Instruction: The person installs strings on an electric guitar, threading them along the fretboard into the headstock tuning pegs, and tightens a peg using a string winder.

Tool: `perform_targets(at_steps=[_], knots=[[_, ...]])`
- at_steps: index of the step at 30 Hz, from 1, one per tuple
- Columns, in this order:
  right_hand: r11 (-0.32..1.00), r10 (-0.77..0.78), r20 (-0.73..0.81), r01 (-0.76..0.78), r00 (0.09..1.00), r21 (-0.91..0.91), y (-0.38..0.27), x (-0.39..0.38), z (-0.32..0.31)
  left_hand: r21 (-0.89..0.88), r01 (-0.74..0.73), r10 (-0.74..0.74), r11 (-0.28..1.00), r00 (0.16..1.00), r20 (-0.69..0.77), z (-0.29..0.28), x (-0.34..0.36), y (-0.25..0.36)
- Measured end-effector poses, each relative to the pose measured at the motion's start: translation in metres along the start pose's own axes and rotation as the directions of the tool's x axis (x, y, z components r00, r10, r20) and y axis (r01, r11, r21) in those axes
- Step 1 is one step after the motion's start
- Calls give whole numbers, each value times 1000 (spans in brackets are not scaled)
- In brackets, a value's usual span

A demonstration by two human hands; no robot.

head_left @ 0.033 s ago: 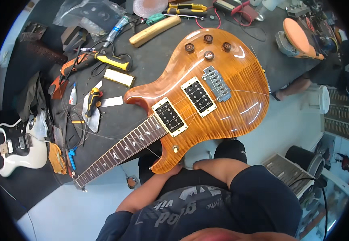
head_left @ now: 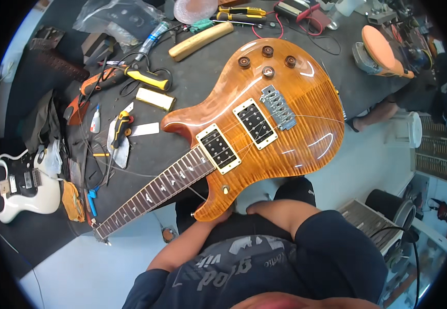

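The workbench (head_left: 203, 87) has a dark top crowded with tools: a yellow-handled tool (head_left: 149, 78), a wooden handle (head_left: 200, 41), a small glue bottle (head_left: 95, 119), a clear plastic bag (head_left: 115, 18) and red and black leads (head_left: 290, 20). A white guitar body (head_left: 25, 188) lies at the bench's left end. The floor (head_left: 79, 268) below is pale. An orange sander (head_left: 380, 51) sits at the far right corner, and another person's arm (head_left: 375, 116) rests near that edge.

The amber guitar (head_left: 280, 121) lies face up on the bench, its lower edge overhanging toward the person. Its long axis runs diagonally: the body lies to the upper right and the neck (head_left: 151, 193) points down to the lower left, past the bench edge.

The left hand (head_left: 218, 219) meets the lower horn of the body; its fingers are hidden beneath the wood, so the grip cannot be told. The right hand (head_left: 254, 207) lies just under the body's lower edge; whether its fingers are released or clenched cannot be told.
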State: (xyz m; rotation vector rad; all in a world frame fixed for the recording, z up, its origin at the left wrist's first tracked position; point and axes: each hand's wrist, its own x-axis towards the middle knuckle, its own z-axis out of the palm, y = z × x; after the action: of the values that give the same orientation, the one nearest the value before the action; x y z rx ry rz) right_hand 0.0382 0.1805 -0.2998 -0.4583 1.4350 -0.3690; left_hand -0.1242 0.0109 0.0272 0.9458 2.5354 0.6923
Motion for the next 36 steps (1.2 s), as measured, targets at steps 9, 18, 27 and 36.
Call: perform_targets(at_steps=[9, 18, 27, 36], knots=[[999, -52, -551, 52, 833, -16, -30, -174, -221, 271, 24, 46, 962, 967, -249, -34, 48, -43], [908, -210, -520, -32, 828, -418, -122, -309, -215, 153, -17, 63, 988, 952, -301, 33, 51, -93], [700, -677, -168, 558, 717, -445, -244, -544, -172, -98, 294, -302, 951, 950, -83, 36, 10, -104], [976, -218, -955, -57, -199, -211, -148, -645, -268, 77, 232, -236, 970, 970, 51, 25, 26, -90]])
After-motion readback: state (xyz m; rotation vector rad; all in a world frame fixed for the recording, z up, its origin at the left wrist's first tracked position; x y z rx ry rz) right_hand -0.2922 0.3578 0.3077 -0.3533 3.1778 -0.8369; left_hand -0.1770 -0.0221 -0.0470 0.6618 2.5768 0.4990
